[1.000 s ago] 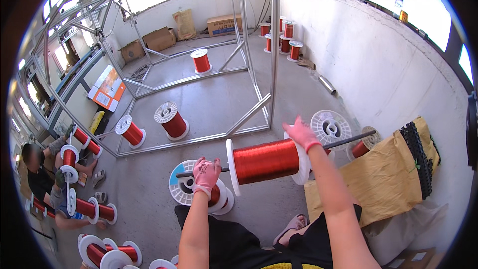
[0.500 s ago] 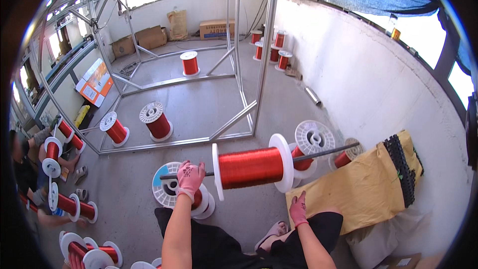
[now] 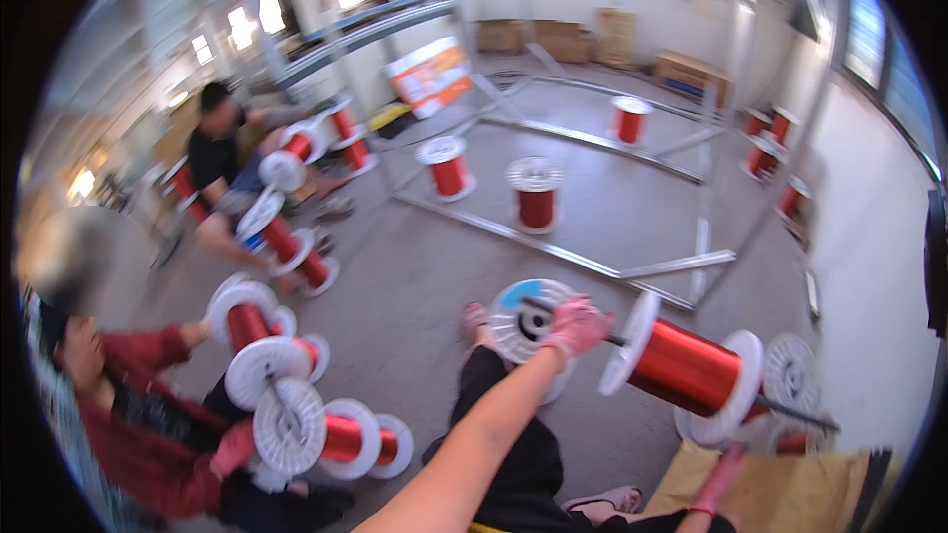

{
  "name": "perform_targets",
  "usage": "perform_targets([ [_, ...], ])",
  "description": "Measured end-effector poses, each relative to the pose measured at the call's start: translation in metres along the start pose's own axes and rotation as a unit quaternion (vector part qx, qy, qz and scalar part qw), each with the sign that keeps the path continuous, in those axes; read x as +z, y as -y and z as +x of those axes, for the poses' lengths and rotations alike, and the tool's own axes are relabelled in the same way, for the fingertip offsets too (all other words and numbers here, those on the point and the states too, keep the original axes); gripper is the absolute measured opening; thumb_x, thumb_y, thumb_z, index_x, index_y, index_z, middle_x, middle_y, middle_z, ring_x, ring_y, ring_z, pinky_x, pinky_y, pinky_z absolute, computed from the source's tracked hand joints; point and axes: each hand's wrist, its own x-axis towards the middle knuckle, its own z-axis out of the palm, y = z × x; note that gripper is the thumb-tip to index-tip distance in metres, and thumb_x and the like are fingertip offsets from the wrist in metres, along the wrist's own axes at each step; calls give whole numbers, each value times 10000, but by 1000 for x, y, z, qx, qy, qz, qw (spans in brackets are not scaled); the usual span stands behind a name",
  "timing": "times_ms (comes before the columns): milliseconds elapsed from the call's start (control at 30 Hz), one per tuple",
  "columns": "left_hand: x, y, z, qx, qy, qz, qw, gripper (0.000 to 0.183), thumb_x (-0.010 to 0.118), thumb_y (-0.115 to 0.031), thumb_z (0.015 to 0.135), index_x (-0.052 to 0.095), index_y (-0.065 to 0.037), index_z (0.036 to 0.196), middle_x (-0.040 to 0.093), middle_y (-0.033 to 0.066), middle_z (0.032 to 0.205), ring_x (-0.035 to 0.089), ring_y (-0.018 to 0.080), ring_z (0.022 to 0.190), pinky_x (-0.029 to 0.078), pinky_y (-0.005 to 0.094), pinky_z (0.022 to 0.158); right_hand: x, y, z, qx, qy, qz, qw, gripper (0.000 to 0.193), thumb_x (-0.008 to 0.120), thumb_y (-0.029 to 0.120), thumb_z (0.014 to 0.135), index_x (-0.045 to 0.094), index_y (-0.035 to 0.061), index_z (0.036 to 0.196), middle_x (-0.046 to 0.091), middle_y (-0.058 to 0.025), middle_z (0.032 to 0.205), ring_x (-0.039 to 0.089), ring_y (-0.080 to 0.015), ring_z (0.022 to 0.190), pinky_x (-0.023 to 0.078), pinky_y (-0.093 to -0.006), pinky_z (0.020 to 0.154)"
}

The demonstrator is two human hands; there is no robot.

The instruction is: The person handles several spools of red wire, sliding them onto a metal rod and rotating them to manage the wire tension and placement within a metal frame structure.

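A large spool of red wire [image 3: 686, 367] with white flanges hangs on a dark rod [image 3: 798, 415] in front of me. My left hand [image 3: 578, 326], in a pink glove, is closed around the rod to the left of the spool. Under that end stands a spool with a blue patch on its white top [image 3: 533, 308]. Below the hanging spool is my right hand [image 3: 721, 479], also gloved, over a tan sack [image 3: 790, 494]. Its fingers look stretched out and hold nothing I can see, though motion blurs them. More white-flanged spools [image 3: 790, 367] stand by the rod's right end.
Two people sit at the left among spools on rods; the nearer wears a dark red sleeve [image 3: 123, 415]. A metal frame [image 3: 553, 249] lies along the floor ahead, with red spools [image 3: 536, 199] inside it. A white wall [image 3: 879, 266] runs along the right.
The view has swung left, bringing the nearer seated person into sight and shifting the hanging spool rightward. My left hand keeps its hold on the rod; the right stays below the spool.
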Motion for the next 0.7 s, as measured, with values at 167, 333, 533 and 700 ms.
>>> perform_targets([
  [167, -11, -1, -1, -28, -5, -78, 997, 554, 318, -361, 895, 645, -43, 581, 637, 124, 646, 614, 241, 812, 343, 329, 983, -12, 146, 43, -185, -36, 157, 969, 595, 433, 367, 932, 317, -56, 1334, 313, -197, 1396, 334, -280, 1273, 249, -345, 1049],
  [333, -9, -1, -5, -56, 8, -94, 994, 564, 318, -358, 907, 641, -34, 576, 635, 118, 648, 594, 255, 822, 337, 328, 981, 21, 264, 57, -274, 52, -92, 956, 595, 420, 323, 926, 240, -15, 1381, 258, -192, 1431, 266, -300, 1319, 199, -341, 1077],
  [533, -12, 0, -1, -68, -32, -104, 992, 546, 342, -353, 899, 635, -39, 561, 630, 122, 639, 595, 266, 840, 345, 331, 976, 61, 287, 65, -158, 181, -337, 910, 584, 415, 291, 888, 277, -35, 1352, 337, -229, 1379, 304, -340, 1295, 241, -357, 1059],
  [700, -11, -2, -3, -47, -43, -93, 994, 533, 362, -340, 891, 625, -31, 546, 626, 125, 622, 601, 272, 814, 348, 331, 978, 53, 254, 75, -215, 139, -279, 925, 510, 380, 260, 921, 310, -12, 1346, 362, -246, 1353, 372, -359, 1245, 304, -382, 1019],
])
